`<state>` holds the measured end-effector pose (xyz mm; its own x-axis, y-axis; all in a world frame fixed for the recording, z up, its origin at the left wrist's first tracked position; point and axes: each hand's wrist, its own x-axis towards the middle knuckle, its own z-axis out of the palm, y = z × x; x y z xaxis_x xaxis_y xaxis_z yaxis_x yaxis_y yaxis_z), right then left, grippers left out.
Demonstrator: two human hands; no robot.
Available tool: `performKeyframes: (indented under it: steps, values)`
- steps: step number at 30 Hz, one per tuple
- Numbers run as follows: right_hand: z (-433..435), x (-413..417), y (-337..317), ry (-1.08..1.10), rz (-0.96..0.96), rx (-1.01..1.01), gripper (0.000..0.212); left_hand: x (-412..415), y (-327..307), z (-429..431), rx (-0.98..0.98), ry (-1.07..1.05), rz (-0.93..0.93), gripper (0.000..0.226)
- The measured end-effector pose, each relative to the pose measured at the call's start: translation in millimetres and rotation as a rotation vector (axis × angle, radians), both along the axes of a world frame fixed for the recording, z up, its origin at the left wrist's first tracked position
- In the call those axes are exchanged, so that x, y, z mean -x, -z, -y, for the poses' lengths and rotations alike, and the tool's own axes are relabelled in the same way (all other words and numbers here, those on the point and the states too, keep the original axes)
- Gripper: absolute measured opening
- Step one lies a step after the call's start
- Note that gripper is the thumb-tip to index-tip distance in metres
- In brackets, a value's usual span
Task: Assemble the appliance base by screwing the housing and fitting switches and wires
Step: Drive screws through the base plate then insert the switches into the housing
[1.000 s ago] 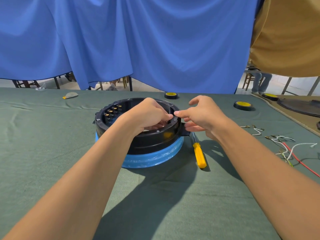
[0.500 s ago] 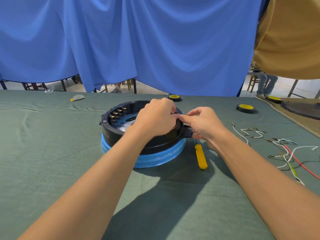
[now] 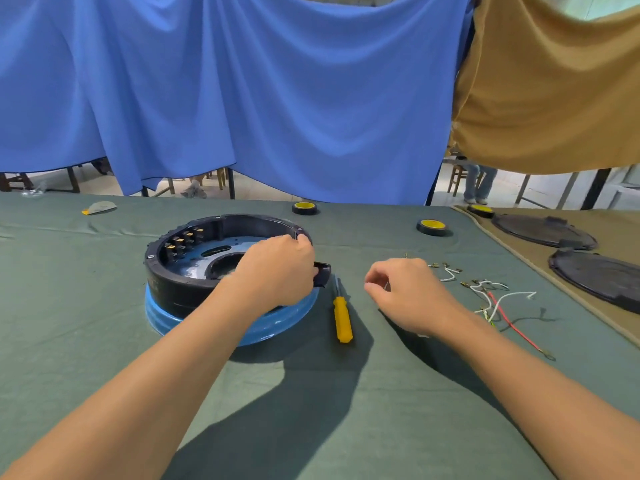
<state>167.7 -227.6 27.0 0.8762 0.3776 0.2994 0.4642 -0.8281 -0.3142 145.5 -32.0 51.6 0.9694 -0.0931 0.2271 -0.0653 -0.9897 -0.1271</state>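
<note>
A round black housing sits on a blue ring on the green cloth, left of centre. Brass-tipped terminals line its inner left wall. My left hand grips the housing's right rim, fingers curled over the edge beside a black tab. My right hand hovers above the cloth to the right of the housing with its fingers curled; I see nothing clearly held in it. A yellow-handled screwdriver lies between the two hands. Loose white, red and green wires lie just right of my right hand.
Two yellow-and-black tape rolls lie at the table's far side. Two dark round covers rest on a tan mat at the right. A small scrap lies far left. Blue and tan curtains hang behind.
My right hand has left the housing rim and moved right, toward the wires. My left hand stays on the rim. The camera has tilted, so the housing's inside shows more.
</note>
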Motion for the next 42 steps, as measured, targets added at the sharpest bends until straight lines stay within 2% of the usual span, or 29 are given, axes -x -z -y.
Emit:
performKeyframes:
  steps: [4, 6, 8, 11, 14, 16, 19, 22, 25, 29, 33, 35, 37, 42]
  values:
    - [24.3, 5.9, -3.8, -0.032, 0.074, -0.052, 0.015, 3.9, -10.0, -2.6, 0.024, 0.009, -0.092, 0.038]
    - [38.7, 4.5, -6.0, 0.025, 0.105, 0.033, 0.016, 7.2, -14.7, 2.4, 0.007, -0.001, -0.081, 0.032]
    - [52.2, 2.1, -11.2, 0.133, 0.143, 0.149, 0.018, 9.6, -13.3, 10.7, -0.026, -0.034, 0.038, 0.028]
    - [68.6, -3.0, -20.6, 0.349, 0.207, 0.318, 0.02, 13.6, 2.3, 30.6, -0.145, -0.08, 0.226, 0.043]
    - [76.5, -0.7, -20.4, 0.55, 0.048, 0.463, 0.016, 18.8, 26.2, 46.4, -0.228, -0.13, 0.292, 0.027]
    - [76.5, -0.1, -13.8, 0.598, -0.055, 0.478, 0.013, 19.9, 33.4, 44.5, -0.253, -0.174, 0.317, 0.037]
    - [71.1, -3.6, -6.8, 0.585, -0.038, 0.369, 0.006, 18.4, 38.7, 39.3, -0.261, -0.152, 0.412, 0.053]
    - [68.6, -7.2, -4.3, 0.556, 0.011, 0.211, 0.02, 19.7, 39.5, 38.6, -0.284, -0.167, 0.445, 0.059]
    - [65.3, -8.0, -8.3, 0.424, 0.065, -0.089, 0.02, 20.9, 39.2, 39.2, -0.241, -0.162, 0.441, 0.053]
    - [52.2, 1.0, -15.2, 0.259, 0.244, -0.447, 0.014, 21.8, 38.5, 43.3, -0.074, -0.059, 0.525, 0.025]
    - [46.2, 8.5, -17.8, 0.093, 0.171, -0.747, 0.011, 23.1, 39.1, 49.8, 0.018, 0.165, 0.623, 0.03]
    - [42.8, 11.6, -16.1, 0.006, 0.174, -0.78, 0.017, 23.8, 39.5, 52.0, 0.103, 0.266, 0.675, 0.029]
    - [37.8, 14.0, -12.2, -0.049, 0.185, -0.721, 0.025, 24.0, 40.1, 52.7, 0.146, 0.313, 0.724, 0.032]
    - [31.1, 16.2, -4.5, -0.13, 0.206, -0.608, 0.031, 24.1, 44.9, 46.3, 0.117, 0.385, 0.737, 0.033]
